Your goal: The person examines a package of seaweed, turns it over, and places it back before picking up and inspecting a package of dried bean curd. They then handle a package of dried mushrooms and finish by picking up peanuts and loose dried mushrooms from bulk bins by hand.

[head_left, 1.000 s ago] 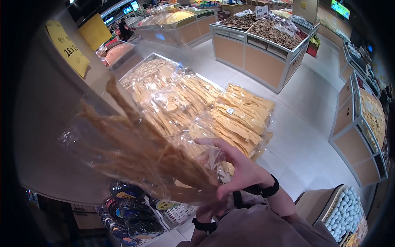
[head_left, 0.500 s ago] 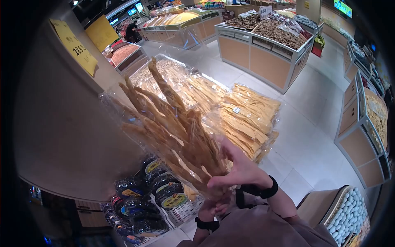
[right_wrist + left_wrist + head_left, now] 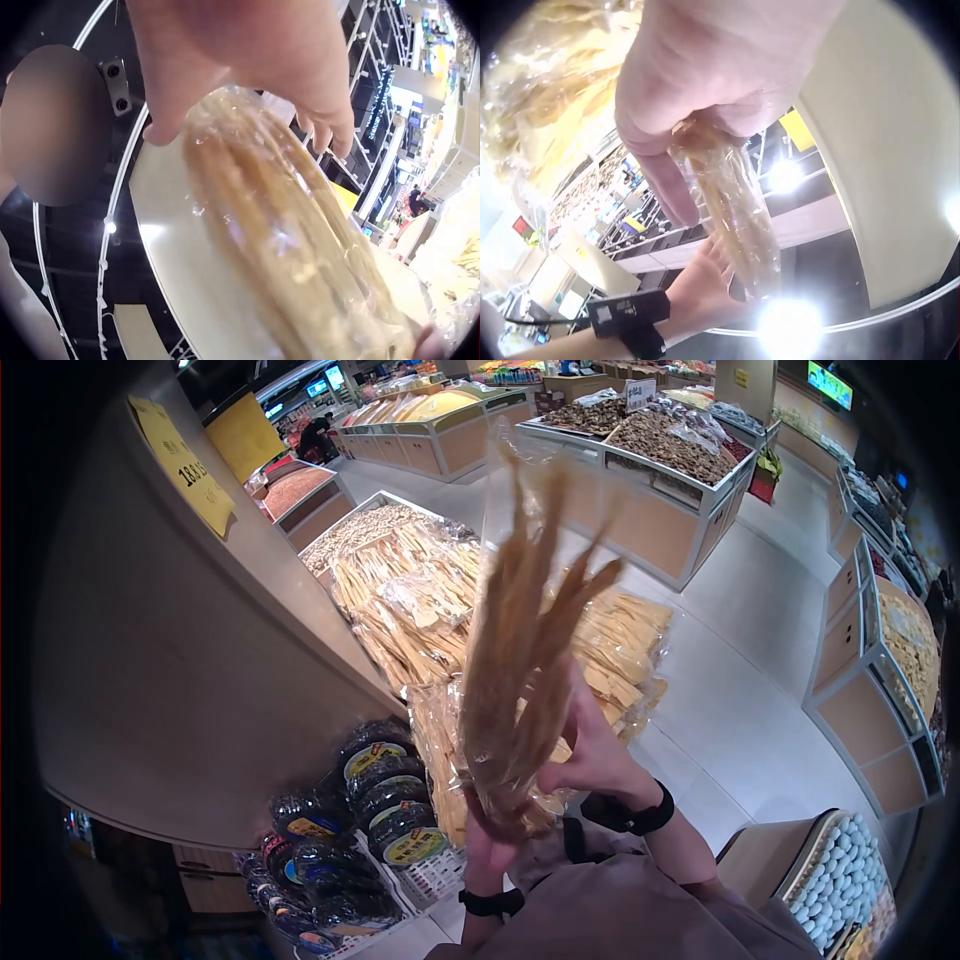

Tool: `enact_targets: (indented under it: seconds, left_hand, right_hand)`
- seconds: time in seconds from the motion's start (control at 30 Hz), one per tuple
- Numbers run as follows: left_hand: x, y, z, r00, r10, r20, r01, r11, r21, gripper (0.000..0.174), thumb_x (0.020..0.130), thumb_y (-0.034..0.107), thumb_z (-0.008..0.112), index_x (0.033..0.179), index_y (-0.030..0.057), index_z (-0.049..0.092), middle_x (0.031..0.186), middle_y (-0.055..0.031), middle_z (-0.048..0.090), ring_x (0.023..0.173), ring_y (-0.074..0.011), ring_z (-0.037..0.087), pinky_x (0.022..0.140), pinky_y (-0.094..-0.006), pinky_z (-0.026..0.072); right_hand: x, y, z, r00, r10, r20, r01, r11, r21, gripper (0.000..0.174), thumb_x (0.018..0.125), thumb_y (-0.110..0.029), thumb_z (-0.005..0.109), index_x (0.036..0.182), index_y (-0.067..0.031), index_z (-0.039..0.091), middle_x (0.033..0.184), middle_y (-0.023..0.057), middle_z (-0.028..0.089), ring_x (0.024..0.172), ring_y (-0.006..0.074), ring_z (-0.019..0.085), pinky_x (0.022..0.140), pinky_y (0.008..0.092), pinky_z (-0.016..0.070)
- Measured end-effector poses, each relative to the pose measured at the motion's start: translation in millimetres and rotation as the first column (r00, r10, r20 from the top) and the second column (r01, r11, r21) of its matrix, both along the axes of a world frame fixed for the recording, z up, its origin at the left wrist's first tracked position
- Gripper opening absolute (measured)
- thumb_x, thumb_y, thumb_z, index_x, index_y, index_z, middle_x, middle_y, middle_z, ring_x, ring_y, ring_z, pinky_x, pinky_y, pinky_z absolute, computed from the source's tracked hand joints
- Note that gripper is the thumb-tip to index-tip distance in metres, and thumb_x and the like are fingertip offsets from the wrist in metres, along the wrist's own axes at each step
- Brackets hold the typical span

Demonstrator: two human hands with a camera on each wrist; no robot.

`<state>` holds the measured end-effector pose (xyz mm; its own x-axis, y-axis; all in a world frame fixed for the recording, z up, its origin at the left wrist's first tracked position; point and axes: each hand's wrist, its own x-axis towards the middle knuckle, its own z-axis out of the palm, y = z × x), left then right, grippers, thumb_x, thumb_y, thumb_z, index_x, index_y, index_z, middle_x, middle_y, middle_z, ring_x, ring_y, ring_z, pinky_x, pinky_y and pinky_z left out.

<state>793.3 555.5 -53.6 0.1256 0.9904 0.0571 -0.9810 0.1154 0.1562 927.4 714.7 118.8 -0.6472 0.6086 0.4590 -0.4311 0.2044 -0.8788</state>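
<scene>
A clear plastic bag of dried tofu sticks [image 3: 510,650] stands nearly upright in front of me in the head view, its top blurred. My left hand [image 3: 487,848] grips its lower end from below. In the left wrist view, the left hand [image 3: 720,67] has its fingers wrapped round the narrow end of the bag [image 3: 739,210]. On the right side, my right hand [image 3: 600,755] is curved about the bag, thumb near its lower part. Seen from the right wrist, the right hand [image 3: 240,52] arches across the bag [image 3: 277,232], thumb and fingers at opposite sides.
More bagged tofu sticks [image 3: 400,600] lie piled on a display behind the held bag. Dark wrapped packages [image 3: 385,790] sit in a white basket at lower left. A wide column [image 3: 200,680] stands left. Pale eggs [image 3: 840,880] fill a bin at lower right.
The bag has swung from a leftward lean to nearly upright and moved right, across the pile of tofu sticks. Both hands stay at its lower part.
</scene>
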Motion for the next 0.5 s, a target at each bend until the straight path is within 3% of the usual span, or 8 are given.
enact_targets:
  seconds: [0.07,0.1,0.17,0.23,0.3,0.33,0.4,0.5]
  left_hand:
    - [3,5,32,0.869,0.451,-0.203,-0.494,0.806,-0.326,0.039,0.096,0.027,0.058,0.133,0.0145,0.055,0.127,-0.0090,0.058,0.120,-0.0287,0.054,0.100,-0.0446,0.0459]
    - [-1,0,24,0.870,0.452,-0.198,-0.494,0.806,-0.326,0.039,0.096,0.027,0.058,0.133,0.0145,0.055,0.127,-0.0090,0.058,0.120,-0.0287,0.054,0.100,-0.0446,0.0459]
    - [-12,-17,3,0.608,0.621,-0.495,-0.724,0.690,-0.024,0.066,0.088,0.026,0.072,0.143,0.0060,0.041,0.141,-0.0133,0.049,0.124,-0.0304,0.053,0.109,-0.0458,0.0404]
    - [-18,-36,5,0.497,0.483,-0.721,-0.654,0.754,0.055,0.066,0.087,0.024,0.073,0.142,0.0055,0.042,0.143,-0.0147,0.046,0.125,-0.0304,0.052,0.108,-0.0448,0.0418]
    - [-31,-46,11,0.150,0.308,-0.939,-0.441,0.871,0.216,0.078,0.084,0.012,0.075,0.148,0.0048,0.031,0.145,-0.0205,0.042,0.130,-0.0304,0.048,0.107,-0.0417,0.0422]
    - [-25,-43,24,0.149,0.308,-0.940,-0.446,0.869,0.214,0.078,0.084,0.012,0.075,0.148,0.0048,0.031,0.145,-0.0205,0.042,0.130,-0.0304,0.048,0.107,-0.0417,0.0422]
    - [-8,-31,62,0.730,0.349,-0.588,-0.446,0.895,-0.022,0.100,0.077,-0.001,0.077,0.154,0.0053,0.015,0.147,-0.0231,0.039,0.134,-0.0309,0.044,0.110,-0.0424,0.0391]
    - [-10,-16,58,0.655,0.166,-0.738,-0.299,0.953,-0.052,0.109,0.076,-0.001,0.078,0.155,0.0045,0.003,0.150,-0.0230,0.034,0.137,-0.0285,0.039,0.112,-0.0401,0.0353]
  right_hand:
    - [2,6,-16,0.989,-0.039,-0.144,0.008,0.977,-0.215,0.126,0.068,-0.040,0.088,0.156,-0.0091,0.003,0.155,0.0139,0.024,0.142,0.0251,0.031,0.118,0.0372,0.0233]
    - [3,9,-18,0.990,-0.138,0.010,0.133,0.926,-0.353,0.105,0.078,-0.041,0.081,0.153,-0.0070,0.015,0.148,0.0139,0.037,0.133,0.0236,0.043,0.111,0.0359,0.0343]
    - [5,18,-12,0.983,-0.164,0.084,0.183,0.924,-0.337,0.091,0.083,-0.038,0.077,0.148,-0.0060,0.022,0.140,0.0124,0.046,0.125,0.0208,0.049,0.104,0.0342,0.0397]
    - [5,23,-1,0.966,-0.221,0.131,0.252,0.916,-0.312,0.059,0.092,-0.031,0.069,0.134,-0.0044,0.036,0.114,0.0070,0.063,0.103,0.0124,0.060,0.088,0.0290,0.0487]
    - [7,29,-1,0.963,-0.232,0.137,0.264,0.912,-0.314,0.060,0.092,-0.030,0.069,0.134,-0.0038,0.036,0.114,0.0077,0.062,0.103,0.0128,0.060,0.088,0.0292,0.0485]
    - [8,32,-2,0.960,-0.243,0.143,0.276,0.908,-0.314,0.061,0.092,-0.030,0.069,0.135,-0.0031,0.036,0.114,0.0084,0.062,0.103,0.0131,0.060,0.089,0.0295,0.0482]
    - [6,44,-12,0.966,-0.223,0.128,0.254,0.909,-0.330,0.066,0.090,-0.032,0.072,0.135,-0.0012,0.035,0.113,0.0098,0.063,0.100,0.0137,0.061,0.089,0.0295,0.0482]
    - [-9,55,-43,0.899,-0.319,0.299,0.408,0.859,-0.309,0.084,0.085,-0.039,0.076,0.141,0.0020,0.029,0.110,0.0120,0.063,0.099,0.0138,0.061,0.085,0.0284,0.0497]
